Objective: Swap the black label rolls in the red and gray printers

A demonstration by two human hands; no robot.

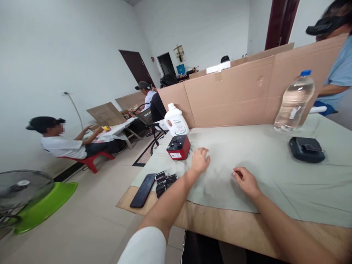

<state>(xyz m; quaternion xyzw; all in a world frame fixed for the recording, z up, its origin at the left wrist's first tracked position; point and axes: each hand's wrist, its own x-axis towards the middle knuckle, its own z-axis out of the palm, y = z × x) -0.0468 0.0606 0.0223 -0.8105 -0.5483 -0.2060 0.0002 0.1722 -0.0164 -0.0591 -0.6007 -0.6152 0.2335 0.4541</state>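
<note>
My left hand (200,160) rests on the pale green cloth (261,154) that covers the table, fingers curled loosely, holding nothing, just right of a small red and black device (178,147). About a hand's width to the right, my right hand (246,180) lies on the same cloth with its fingers bent inward; nothing shows in it. A white plastic jug (176,120) stands behind the red device.
A black phone (143,190) and small black parts (165,180) lie at the table's left corner. A water bottle (294,102) and a black device (306,149) sit at the right. A cardboard wall (236,95) backs the table. Other people sit left and stand far right; a fan (19,190) stands on the floor.
</note>
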